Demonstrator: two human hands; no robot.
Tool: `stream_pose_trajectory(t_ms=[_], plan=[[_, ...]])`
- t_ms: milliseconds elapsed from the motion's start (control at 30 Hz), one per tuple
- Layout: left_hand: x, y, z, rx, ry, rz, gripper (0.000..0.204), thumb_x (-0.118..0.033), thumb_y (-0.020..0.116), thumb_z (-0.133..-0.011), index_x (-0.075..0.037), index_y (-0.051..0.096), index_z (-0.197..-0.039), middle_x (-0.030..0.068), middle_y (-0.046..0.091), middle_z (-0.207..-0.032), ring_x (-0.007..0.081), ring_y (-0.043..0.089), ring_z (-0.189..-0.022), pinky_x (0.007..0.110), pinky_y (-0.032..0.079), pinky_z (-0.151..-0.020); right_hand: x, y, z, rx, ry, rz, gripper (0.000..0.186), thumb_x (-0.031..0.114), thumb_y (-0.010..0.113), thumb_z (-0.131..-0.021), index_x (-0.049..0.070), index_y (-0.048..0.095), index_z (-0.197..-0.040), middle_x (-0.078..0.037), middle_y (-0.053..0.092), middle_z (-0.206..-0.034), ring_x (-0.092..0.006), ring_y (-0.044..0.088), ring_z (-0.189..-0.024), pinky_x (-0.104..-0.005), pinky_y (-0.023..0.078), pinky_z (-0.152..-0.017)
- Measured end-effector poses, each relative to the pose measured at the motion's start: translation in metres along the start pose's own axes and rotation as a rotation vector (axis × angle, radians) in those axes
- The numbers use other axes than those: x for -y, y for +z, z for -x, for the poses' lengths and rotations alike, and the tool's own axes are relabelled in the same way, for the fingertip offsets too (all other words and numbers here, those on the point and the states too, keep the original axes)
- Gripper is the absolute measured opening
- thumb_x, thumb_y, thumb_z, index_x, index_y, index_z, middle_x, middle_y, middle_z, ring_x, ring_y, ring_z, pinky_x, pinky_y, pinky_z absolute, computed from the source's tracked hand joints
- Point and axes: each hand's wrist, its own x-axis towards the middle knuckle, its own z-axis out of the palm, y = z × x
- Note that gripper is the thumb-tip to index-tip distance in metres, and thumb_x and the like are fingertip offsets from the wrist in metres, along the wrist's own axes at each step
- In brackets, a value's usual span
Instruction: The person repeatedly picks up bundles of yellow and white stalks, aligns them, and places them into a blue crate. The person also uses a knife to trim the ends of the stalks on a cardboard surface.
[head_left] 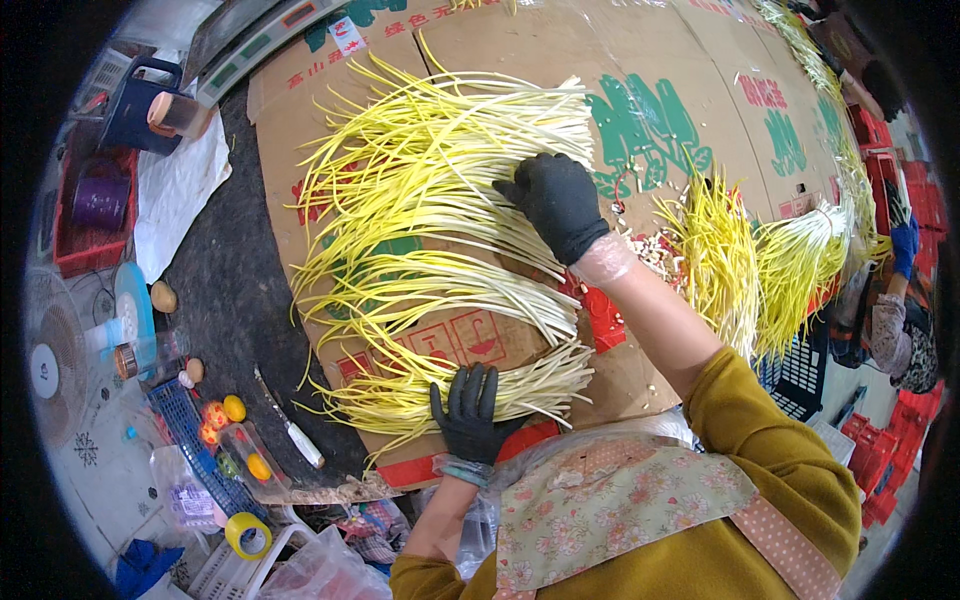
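Note:
Long yellow chives with white stem ends lie spread in loose bunches over the flattened cardboard. My right hand, in a black glove, is closed at the white stems of the large far pile, its fingers curled over them. Below it, my left hand, also black-gloved, rests with fingers spread on the near bunch of chives. A thinner middle bunch lies between my hands. To the right of my right forearm is another pile of chives.
The cardboard covers the worktop. A knife lies on its dark left part, near a blue basket. Bound chives lie farther right. A co-worker's blue-gloved hand is at the right edge. A fan stands left.

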Motion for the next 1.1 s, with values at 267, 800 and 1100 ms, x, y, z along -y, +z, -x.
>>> stream_pose_trajectory(t_ms=[267, 800, 1100], plan=[[-0.001, -0.002, 0.000, 0.004, -0.008, 0.012, 0.079, -0.064, 0.060, -0.070, -0.013, 0.048, -0.128, 0.0067, 0.047, -0.129, 0.0239, 0.039, -0.124, 0.055, 0.015, -0.107, -0.011, -0.033, 0.019, -0.060, 0.277, -0.565, 0.023, 0.025, 0.068, -0.077, 0.003, 0.068, -0.082, -0.016, 0.066, -0.080, -0.0262, 0.065, -0.072, -0.0344, 0.049, -0.067], [-0.002, 0.000, 0.000, -0.032, 0.011, -0.007, 0.078, -0.060, 0.066, -0.068, -0.011, 0.050, -0.126, 0.0070, 0.049, -0.129, 0.0257, 0.040, -0.125, 0.054, 0.015, -0.107, -0.153, -0.188, 0.216, 0.024, 0.700, -0.053, 0.028, 0.026, 0.065, -0.079, -0.001, 0.067, -0.084, -0.018, 0.065, -0.078, -0.0284, 0.063, -0.071, -0.0355, 0.047, -0.066], [0.000, 0.001, 0.001, -0.057, 0.017, 0.003, 0.077, -0.061, 0.064, -0.069, -0.011, 0.051, -0.125, 0.0080, 0.051, -0.127, 0.0259, 0.043, -0.123, 0.054, 0.016, -0.106, -0.133, -0.216, 0.196, -0.040, 0.566, 0.276, 0.025, 0.027, 0.063, -0.081, 0.002, 0.064, -0.080, -0.018, 0.063, -0.077, -0.0360, 0.060, -0.072, -0.0396, 0.047, -0.064]])
